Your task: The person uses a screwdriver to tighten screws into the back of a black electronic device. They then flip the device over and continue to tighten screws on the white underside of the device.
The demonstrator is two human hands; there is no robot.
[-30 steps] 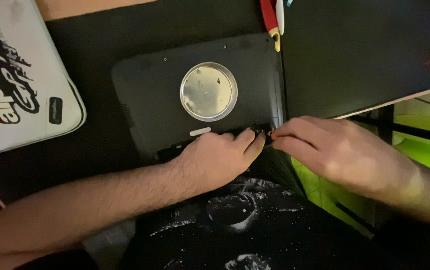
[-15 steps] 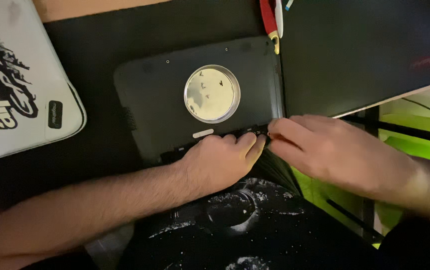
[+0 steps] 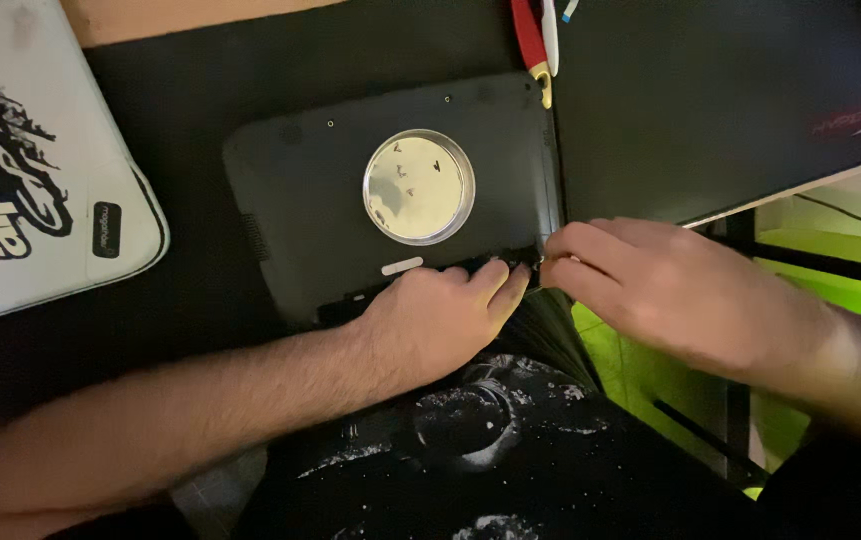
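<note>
Overturned laptop [image 3: 330, 200] on the desk [image 3: 190, 110], long axis left-right. I see my left hand [image 3: 440, 320] pressing its near edge, fingers curled, holding nothing. My right hand [image 3: 670, 290] pinches at the near-right corner; what it grips I cannot tell. Small metal dish [image 3: 418, 187] sits on top.

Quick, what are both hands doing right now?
Left hand: fingers curled, pressing on the near edge of the black laptop base; holds nothing visible.
Right hand: fingers pinched at that edge; whether it holds anything cannot be told.
</note>
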